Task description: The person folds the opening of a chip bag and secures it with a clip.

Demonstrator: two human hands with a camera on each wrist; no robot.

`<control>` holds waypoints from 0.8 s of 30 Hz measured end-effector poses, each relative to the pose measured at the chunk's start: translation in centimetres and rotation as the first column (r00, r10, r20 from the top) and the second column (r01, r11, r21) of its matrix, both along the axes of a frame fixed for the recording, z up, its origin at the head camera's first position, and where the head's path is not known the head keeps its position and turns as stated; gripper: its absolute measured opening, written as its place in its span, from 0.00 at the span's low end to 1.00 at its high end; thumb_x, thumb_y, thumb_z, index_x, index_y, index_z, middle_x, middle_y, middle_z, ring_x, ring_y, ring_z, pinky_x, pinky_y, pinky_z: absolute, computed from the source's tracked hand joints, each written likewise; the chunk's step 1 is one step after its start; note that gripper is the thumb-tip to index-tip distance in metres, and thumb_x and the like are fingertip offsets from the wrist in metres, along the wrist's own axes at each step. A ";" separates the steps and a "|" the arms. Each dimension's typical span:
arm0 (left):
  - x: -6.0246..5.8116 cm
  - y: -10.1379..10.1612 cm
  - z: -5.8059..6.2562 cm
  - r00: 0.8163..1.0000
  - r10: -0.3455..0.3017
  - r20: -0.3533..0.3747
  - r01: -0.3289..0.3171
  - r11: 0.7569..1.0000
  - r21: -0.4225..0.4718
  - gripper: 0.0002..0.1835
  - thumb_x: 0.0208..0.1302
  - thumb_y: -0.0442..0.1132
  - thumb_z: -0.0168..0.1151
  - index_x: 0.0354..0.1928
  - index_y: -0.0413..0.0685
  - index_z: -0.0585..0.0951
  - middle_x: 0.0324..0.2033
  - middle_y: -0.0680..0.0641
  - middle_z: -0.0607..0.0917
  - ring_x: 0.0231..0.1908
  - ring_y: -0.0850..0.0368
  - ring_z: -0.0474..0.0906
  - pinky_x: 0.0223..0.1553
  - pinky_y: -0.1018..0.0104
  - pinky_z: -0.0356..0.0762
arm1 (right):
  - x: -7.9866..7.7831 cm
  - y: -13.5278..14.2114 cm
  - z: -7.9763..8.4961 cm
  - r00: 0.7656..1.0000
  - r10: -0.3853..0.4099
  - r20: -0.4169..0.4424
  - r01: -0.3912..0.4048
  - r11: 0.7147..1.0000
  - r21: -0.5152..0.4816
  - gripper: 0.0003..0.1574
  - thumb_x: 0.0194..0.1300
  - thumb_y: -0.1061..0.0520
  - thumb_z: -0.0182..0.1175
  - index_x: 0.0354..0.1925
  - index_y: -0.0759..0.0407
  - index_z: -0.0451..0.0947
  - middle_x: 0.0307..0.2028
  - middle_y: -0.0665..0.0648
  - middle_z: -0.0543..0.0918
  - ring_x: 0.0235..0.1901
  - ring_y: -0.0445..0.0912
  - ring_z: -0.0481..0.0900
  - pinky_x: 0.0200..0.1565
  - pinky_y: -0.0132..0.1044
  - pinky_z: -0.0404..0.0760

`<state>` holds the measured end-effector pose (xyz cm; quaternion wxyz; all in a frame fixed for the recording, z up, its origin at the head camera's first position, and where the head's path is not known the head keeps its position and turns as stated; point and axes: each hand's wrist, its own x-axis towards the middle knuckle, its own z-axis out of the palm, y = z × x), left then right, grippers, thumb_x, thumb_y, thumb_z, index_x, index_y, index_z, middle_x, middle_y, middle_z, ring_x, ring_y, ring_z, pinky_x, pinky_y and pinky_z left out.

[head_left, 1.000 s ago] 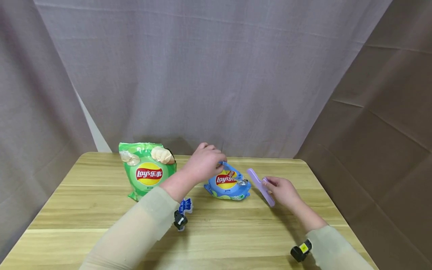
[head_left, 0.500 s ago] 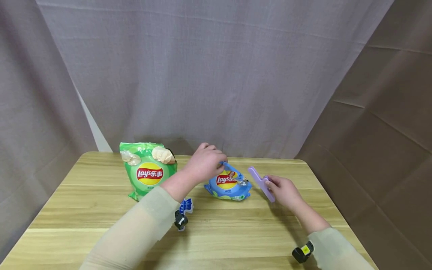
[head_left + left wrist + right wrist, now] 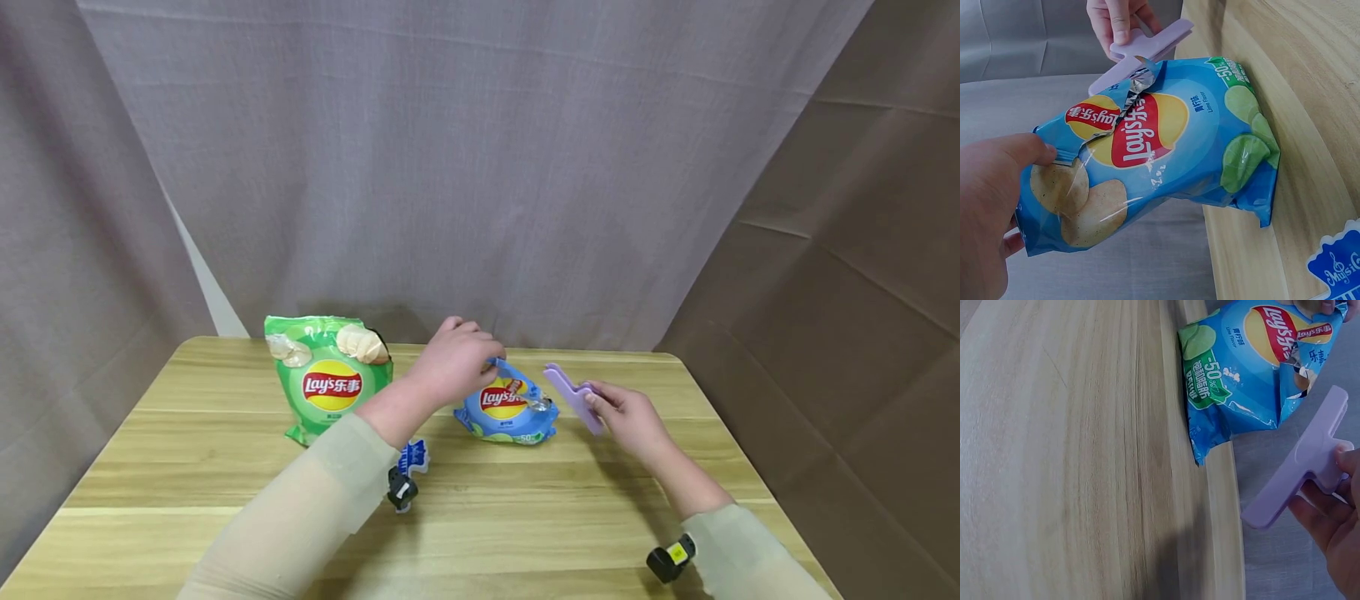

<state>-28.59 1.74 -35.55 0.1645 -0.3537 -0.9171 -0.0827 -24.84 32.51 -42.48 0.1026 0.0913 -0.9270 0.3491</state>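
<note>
Okay, the blue Lay's chip bag (image 3: 504, 429) is seen just right of centre in the head view, stood near the back edge of the wooden table (image 3: 517, 525). Its top is pinched by the left hand (image 3: 459, 362); the fingers are mostly hidden there, but in the left wrist view the thumb is clearly shown pressed on the bag's front, at the left of the frame. The "Lime Flavor" print can be read in both wrist views, while the silvery lining along the fold is shown best from the left wrist.

A light purple clip (image 3: 573, 400) is pinched between thumb and fingers by the right hand (image 3: 630, 421). From the left wrist it's partly covered by the bag, so contact can't be judged, but a gap is shown from the right wrist.

The green Lay's bag (image 3: 330, 387), left of centre, is caught by the head view only. A blue-and-white item (image 3: 413, 457) is half blocked there by the black wrist camera (image 3: 402, 490); "Musi" lettering is revealed at lower right from the left wrist.
</note>
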 end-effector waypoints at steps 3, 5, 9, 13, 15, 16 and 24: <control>0.0 0.0 0.0 1.000 -0.002 -0.005 0.002 1.000 0.003 0.10 0.66 0.48 0.64 0.46 0.61 0.86 0.43 0.61 0.86 0.47 0.60 0.76 0.58 0.56 0.64 | 0.1 -0.1 0.1 1.000 -0.005 -0.010 0.005 1.000 -0.007 0.22 0.72 0.57 0.58 0.59 0.68 0.78 0.51 0.67 0.83 0.49 0.55 0.81 0.49 0.53 0.81; 0.0 0.0 -0.1 1.000 -0.002 -0.005 0.002 1.000 0.004 0.10 0.66 0.48 0.64 0.46 0.61 0.86 0.43 0.61 0.86 0.47 0.60 0.76 0.59 0.55 0.64 | 0.1 -0.3 0.1 1.000 -0.007 -0.011 0.006 1.000 -0.014 0.22 0.72 0.57 0.58 0.59 0.68 0.78 0.52 0.67 0.83 0.50 0.56 0.81 0.49 0.52 0.81; 0.0 0.1 -0.1 1.000 0.003 -0.007 -0.003 1.000 0.000 0.10 0.66 0.48 0.64 0.47 0.61 0.86 0.43 0.61 0.86 0.47 0.60 0.77 0.58 0.56 0.64 | 0.3 -0.7 0.3 1.000 -0.013 -0.024 0.013 1.000 -0.011 0.22 0.72 0.56 0.58 0.59 0.66 0.79 0.51 0.66 0.84 0.49 0.55 0.82 0.49 0.51 0.82; 0.1 0.1 0.0 1.000 0.005 0.000 -0.005 1.000 0.003 0.10 0.66 0.48 0.64 0.47 0.60 0.86 0.44 0.60 0.86 0.48 0.59 0.77 0.59 0.55 0.64 | 0.6 -1.2 0.5 0.999 0.001 -0.047 0.000 1.000 0.002 0.20 0.71 0.57 0.60 0.57 0.65 0.80 0.51 0.66 0.84 0.47 0.55 0.82 0.47 0.52 0.81; 0.1 0.1 0.0 1.000 0.007 0.002 -0.007 1.000 0.003 0.10 0.66 0.48 0.64 0.48 0.60 0.86 0.45 0.60 0.86 0.48 0.59 0.77 0.59 0.56 0.64 | 0.7 -1.4 0.6 0.999 0.010 -0.049 -0.010 1.000 0.006 0.20 0.70 0.57 0.61 0.56 0.65 0.81 0.50 0.66 0.84 0.47 0.55 0.82 0.47 0.52 0.82; 0.2 0.1 0.0 1.000 0.008 0.004 -0.008 1.000 0.003 0.11 0.66 0.48 0.64 0.48 0.60 0.86 0.45 0.60 0.86 0.48 0.59 0.77 0.59 0.56 0.64 | 0.7 -1.5 0.6 0.999 0.013 -0.049 -0.013 1.000 0.008 0.20 0.70 0.57 0.61 0.56 0.66 0.81 0.50 0.66 0.84 0.46 0.54 0.83 0.46 0.51 0.83; 0.0 0.1 -0.1 1.000 0.007 0.000 -0.007 1.000 0.002 0.11 0.66 0.48 0.64 0.48 0.60 0.86 0.45 0.60 0.86 0.48 0.59 0.77 0.60 0.55 0.63 | 1.0 -2.2 0.7 0.996 0.040 -0.074 -0.039 0.999 0.016 0.19 0.69 0.57 0.62 0.54 0.64 0.82 0.48 0.64 0.86 0.39 0.49 0.82 0.38 0.40 0.84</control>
